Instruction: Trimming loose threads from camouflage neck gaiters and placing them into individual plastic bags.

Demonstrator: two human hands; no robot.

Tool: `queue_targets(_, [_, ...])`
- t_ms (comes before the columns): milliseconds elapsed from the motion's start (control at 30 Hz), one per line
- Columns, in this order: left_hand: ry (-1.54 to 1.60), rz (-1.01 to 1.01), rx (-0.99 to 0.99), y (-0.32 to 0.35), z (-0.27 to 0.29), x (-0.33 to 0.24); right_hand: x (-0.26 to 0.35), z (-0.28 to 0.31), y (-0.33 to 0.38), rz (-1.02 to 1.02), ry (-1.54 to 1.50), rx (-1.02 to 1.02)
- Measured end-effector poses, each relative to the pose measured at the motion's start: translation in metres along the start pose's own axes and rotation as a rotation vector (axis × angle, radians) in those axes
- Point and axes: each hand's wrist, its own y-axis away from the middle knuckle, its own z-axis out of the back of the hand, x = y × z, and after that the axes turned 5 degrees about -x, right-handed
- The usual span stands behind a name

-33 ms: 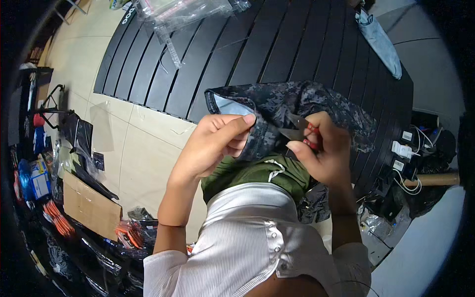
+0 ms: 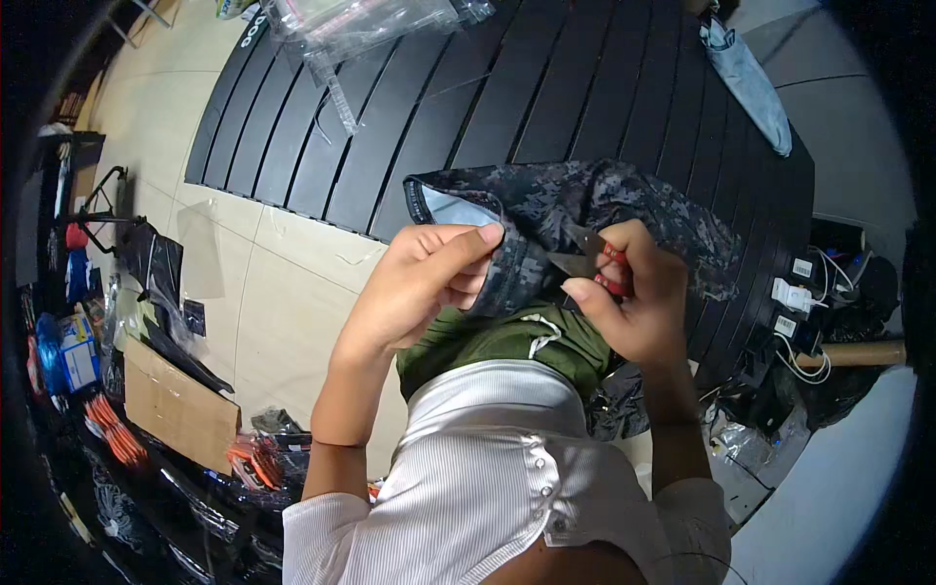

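Observation:
A dark digital-camouflage fabric piece (image 2: 624,200) with a pale blue inside lies across the near edge of the slatted table, its opened end turned toward me. Between thumb and fingers, my left hand (image 2: 414,283) pinches the fabric's hemmed edge. My right hand (image 2: 643,297) grips small red-handled scissors (image 2: 583,252), fingers around the handles. Their two blades stand apart and point left, close to the fabric beside my left hand. Whether a blade touches the cloth, I cannot tell. What kind of article the fabric is does not show.
Clear plastic bags (image 2: 361,24) lie at the far left of the black slatted table (image 2: 409,127). A folded light blue umbrella (image 2: 751,88) rests at its right edge. White chargers and cables (image 2: 798,294) sit at right. On the left floor are a cardboard piece (image 2: 180,400) and orange bundles (image 2: 115,429).

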Motion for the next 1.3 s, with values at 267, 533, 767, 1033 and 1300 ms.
queue_targets(267, [0.019, -0.090, 0.100, 0.001, 0.012, 0.004, 0.000, -0.006, 0.006, 0.180, 0.179, -0.072])
queue_targets(533, [0.060, -0.084, 0.065, 0.004, 0.008, 0.004, -0.002, -0.010, 0.008, 0.248, 0.287, -0.060])
queue_targets(767, [0.036, -0.084, 0.066, 0.005, 0.011, 0.003, -0.001, -0.007, 0.009, 0.245, 0.302, -0.061])
queue_targets(1033, [0.025, -0.078, 0.040, 0.006, 0.001, 0.000, -0.002, -0.012, 0.008, 0.257, 0.333, -0.082])
queue_targets(1300, [0.032, -0.084, 0.074, 0.005, 0.009, 0.002, -0.007, -0.014, 0.005, 0.309, 0.178, -0.092])
